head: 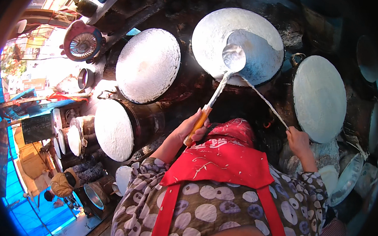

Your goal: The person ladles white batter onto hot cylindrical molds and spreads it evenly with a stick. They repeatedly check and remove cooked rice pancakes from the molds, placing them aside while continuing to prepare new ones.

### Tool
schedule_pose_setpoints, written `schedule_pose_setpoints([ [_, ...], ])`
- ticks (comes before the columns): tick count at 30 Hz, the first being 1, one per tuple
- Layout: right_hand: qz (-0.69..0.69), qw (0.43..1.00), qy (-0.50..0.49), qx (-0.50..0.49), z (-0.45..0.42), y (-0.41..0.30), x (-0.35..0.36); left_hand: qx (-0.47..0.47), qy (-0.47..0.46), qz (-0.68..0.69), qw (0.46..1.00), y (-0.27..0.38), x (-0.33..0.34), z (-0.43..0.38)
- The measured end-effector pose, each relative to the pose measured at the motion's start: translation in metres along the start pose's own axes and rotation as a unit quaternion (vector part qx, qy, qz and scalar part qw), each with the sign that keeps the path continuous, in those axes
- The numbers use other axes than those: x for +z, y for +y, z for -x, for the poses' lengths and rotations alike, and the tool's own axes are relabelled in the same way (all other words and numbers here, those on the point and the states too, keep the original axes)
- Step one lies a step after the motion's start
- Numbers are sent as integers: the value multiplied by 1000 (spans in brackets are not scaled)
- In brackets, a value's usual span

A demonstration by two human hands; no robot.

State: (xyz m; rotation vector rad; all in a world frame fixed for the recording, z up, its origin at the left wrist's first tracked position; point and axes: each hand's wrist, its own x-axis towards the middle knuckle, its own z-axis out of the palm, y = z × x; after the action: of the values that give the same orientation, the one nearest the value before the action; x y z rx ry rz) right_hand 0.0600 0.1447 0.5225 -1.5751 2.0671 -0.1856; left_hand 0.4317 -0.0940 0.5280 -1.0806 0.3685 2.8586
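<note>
My left hand [197, 127] grips the orange handle of a metal ladle [233, 58]. The ladle's bowl is over a large round cooking surface [209, 32] partly covered in a white layer; a bluish-grey patch shows on its right side. White, batter-like residue coats the ladle's shank. In my right hand [298, 143] is a thin, pale stick [266, 104]. It slants up to the lower rim of the same surface, close to the ladle's neck. Whether the two tools touch is unclear.
White-topped round surfaces stand at left [148, 66], lower left [114, 130] and right [319, 99]. A small fan [82, 44] and a metal bowl [86, 78] are on the left. At lower right a metal basin [346, 180] is tilted. Another person [63, 185] is at lower left.
</note>
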Motion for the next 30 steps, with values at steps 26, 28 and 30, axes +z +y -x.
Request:
schedule_pose_setpoints([
  [26, -314, 919, 116, 210, -88, -128, 133, 234, 117, -339, 904, 71, 24, 26],
  [28, -432, 855, 98, 271, -75, -121, 110, 261, 129, -357, 888, 67, 28, 28],
  [30, -321, 912, 163, 196, -75, -122, 120, 270, 140, -365, 880, 63, 35, 27],
])
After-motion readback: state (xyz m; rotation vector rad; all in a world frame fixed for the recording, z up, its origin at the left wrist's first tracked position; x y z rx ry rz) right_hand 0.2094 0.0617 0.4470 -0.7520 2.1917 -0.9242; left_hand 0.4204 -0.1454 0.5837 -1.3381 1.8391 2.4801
